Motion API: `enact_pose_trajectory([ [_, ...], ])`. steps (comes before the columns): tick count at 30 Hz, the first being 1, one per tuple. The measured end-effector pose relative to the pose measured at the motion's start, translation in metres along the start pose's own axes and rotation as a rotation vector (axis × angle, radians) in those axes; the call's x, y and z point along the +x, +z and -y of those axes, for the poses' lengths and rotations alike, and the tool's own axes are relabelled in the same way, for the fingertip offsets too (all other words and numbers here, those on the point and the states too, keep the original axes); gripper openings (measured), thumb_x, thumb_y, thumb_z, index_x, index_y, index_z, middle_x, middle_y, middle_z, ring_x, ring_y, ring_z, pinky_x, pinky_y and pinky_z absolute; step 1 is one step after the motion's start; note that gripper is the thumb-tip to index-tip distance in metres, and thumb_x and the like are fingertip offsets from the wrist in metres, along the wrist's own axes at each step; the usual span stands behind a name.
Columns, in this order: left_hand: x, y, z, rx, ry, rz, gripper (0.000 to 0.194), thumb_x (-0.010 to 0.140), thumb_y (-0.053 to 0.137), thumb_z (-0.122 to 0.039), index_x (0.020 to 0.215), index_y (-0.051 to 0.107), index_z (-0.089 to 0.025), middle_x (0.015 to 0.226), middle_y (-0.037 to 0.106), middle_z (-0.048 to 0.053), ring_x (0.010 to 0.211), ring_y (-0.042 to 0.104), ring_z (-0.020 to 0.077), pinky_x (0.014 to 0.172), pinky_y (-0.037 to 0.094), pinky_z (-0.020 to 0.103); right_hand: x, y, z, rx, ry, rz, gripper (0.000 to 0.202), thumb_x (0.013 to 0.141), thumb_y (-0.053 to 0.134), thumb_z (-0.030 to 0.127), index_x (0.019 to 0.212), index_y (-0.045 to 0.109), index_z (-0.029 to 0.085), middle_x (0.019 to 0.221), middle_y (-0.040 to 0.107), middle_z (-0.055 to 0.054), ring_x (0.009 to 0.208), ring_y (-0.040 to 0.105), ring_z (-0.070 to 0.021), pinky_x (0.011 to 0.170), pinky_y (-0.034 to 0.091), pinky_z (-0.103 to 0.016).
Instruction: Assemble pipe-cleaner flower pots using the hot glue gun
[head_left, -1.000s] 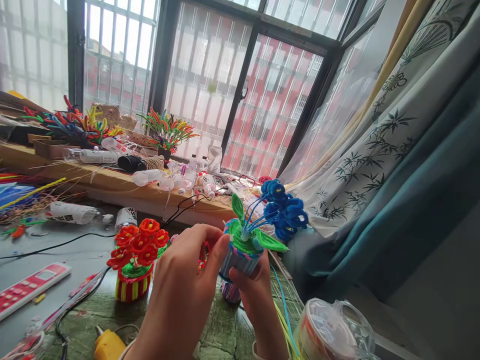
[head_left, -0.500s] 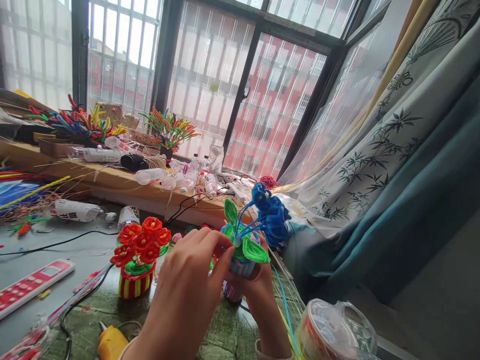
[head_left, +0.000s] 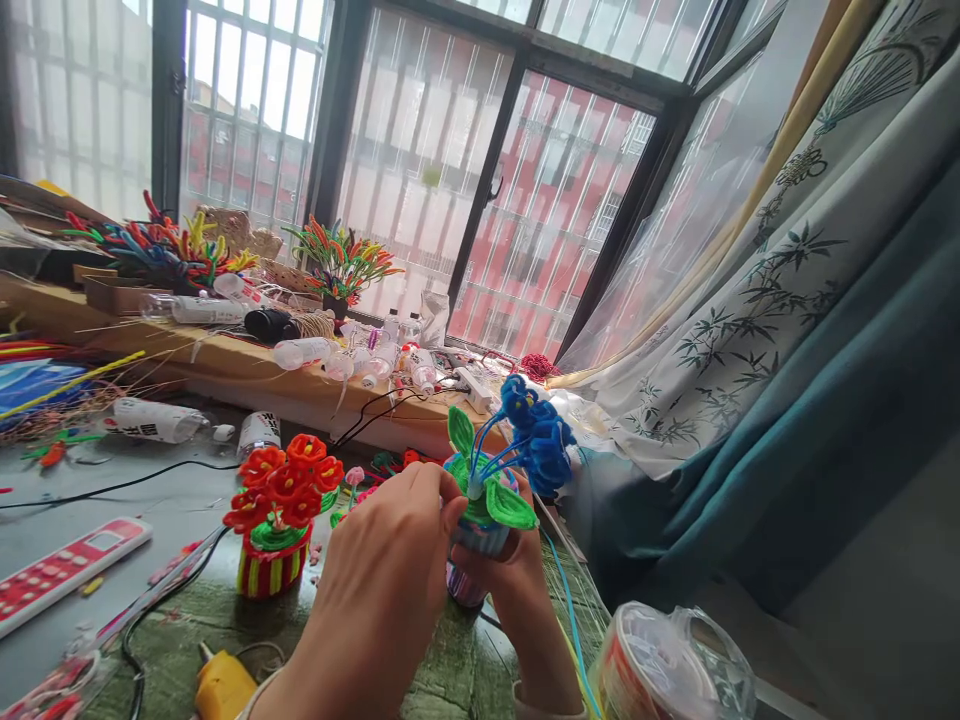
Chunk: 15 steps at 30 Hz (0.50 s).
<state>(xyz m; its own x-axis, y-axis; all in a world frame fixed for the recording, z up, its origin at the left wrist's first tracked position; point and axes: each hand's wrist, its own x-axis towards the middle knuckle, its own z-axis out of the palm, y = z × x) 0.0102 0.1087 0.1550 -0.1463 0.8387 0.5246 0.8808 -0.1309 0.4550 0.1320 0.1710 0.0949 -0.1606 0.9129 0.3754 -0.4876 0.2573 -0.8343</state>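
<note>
My right hand (head_left: 514, 580) is wrapped around a small blue-and-white striped flower pot (head_left: 484, 538) made of pipe cleaners, holding it tilted. Blue pipe-cleaner flowers (head_left: 541, 445) lean out to the right on thin blue stems. Green leaves (head_left: 511, 506) spread about the stem base. My left hand (head_left: 382, 565) is closed in a pinch at the left side of that base; whatever its fingertips hold is hidden. Just below the held pot, a purple striped piece (head_left: 466, 588) shows in part. To the left stands a red-and-yellow striped pot (head_left: 274, 568) with red flowers (head_left: 289, 480).
A yellow glue gun (head_left: 223, 688) lies at the front, near a black cable (head_left: 129, 640). At left is a red-and-white remote-like object (head_left: 75, 570). Plastic bottles (head_left: 157, 420) lie behind. Wrapped spools (head_left: 660, 665) sit at front right. The sill (head_left: 247, 372) is cluttered.
My left fingers have curled in more tightly beside the stem base. The blue flowers have dipped slightly down and left. My right hand keeps its hold on the pot.
</note>
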Motion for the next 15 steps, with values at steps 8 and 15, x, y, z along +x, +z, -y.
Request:
enact_pose_trajectory([
  [8, -0.003, -0.001, 0.008, -0.115, -0.033, -0.138, 0.023, 0.097, 0.042, -0.033, 0.082, 0.058, -0.027, 0.074, 0.067, -0.002, 0.062, 0.061, 0.0199, 0.058, 0.033, 0.030, 0.001, -0.011, -0.004, -0.006, 0.008, -0.040, 0.074, 0.049, 0.096, 0.024, 0.115, 0.062, 0.024, 0.094, 0.076, -0.001, 0.084, 0.072, -0.0227, 0.076, 0.058, -0.033],
  [15, -0.004, -0.013, 0.010, -0.116, -0.117, -0.266, 0.023, 0.097, 0.040, -0.039, 0.086, 0.057, -0.027, 0.072, 0.066, -0.002, 0.063, 0.060, 0.0200, 0.061, 0.035, 0.031, 0.002, -0.021, -0.006, 0.042, -0.038, -0.092, 0.076, 0.054, 0.095, 0.022, 0.121, 0.059, 0.023, 0.107, 0.074, -0.004, 0.098, 0.071, -0.0259, 0.089, 0.056, -0.042],
])
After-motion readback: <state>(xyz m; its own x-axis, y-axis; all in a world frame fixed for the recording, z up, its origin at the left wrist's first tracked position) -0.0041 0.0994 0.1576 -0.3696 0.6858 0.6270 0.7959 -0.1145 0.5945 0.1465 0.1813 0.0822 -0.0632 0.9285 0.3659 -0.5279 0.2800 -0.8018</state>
